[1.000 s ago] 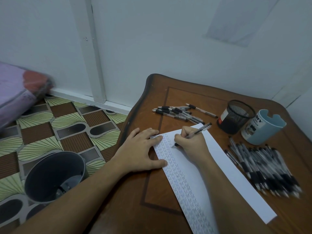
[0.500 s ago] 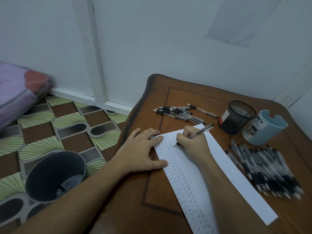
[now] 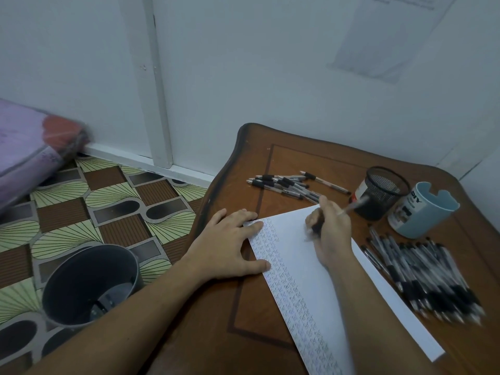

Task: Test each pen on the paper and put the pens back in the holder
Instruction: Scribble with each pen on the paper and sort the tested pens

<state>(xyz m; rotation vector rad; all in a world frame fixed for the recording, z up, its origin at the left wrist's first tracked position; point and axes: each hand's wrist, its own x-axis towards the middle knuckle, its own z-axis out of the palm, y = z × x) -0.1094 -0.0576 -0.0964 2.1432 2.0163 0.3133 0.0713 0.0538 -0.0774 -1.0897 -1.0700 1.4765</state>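
Right hand point(image 3: 330, 234): curling round a pen point(image 3: 354, 205) and holding it over the upper part of the paper point(image 3: 311, 266); the pen is blurring, its back end pointing toward the mesh holder point(image 3: 384, 193); whether the tip is touching the sheet, cannot tell.
Left hand point(image 3: 230, 247): lying flat with fingers spread and relaxed, pressing on the paper's left edge.
Paper: lying at a slant on the table point(image 3: 297, 163), rows of small pen marks running down its left side.
Tested or untested: cannot tell, but one small heap point(image 3: 284, 182) is lying beyond the paper, and a big heap point(image 3: 422, 277) is lying just beside its right edge.
Mesh holder: standing upright near the far right corner, a blue cup point(image 3: 422, 209) standing just beside it.
Floor: a dark bin point(image 3: 89, 282) is standing left of the table on patterned covering; purple bedding point(image 3: 29, 147) is lying by the wall.
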